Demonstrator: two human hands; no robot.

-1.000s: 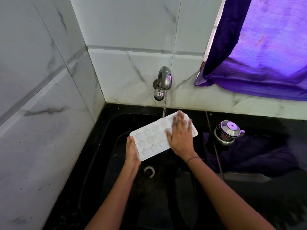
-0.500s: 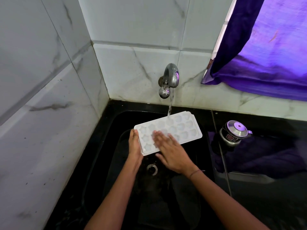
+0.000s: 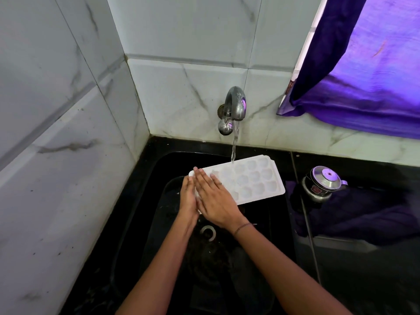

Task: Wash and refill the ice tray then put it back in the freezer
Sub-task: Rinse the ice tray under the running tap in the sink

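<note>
Slid left of the tap, your flat right hand leaves only your left hand clasping the wet, slip-prone ice tray.

Purple curtain, steel pot, perhaps a kettle, dark cloth

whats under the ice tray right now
The ice tray is held over the black sink, whose drain shows nearer the camera. The left hand holds its left end; the right hand lies flat on top. What lies directly beneath is covered.
</note>
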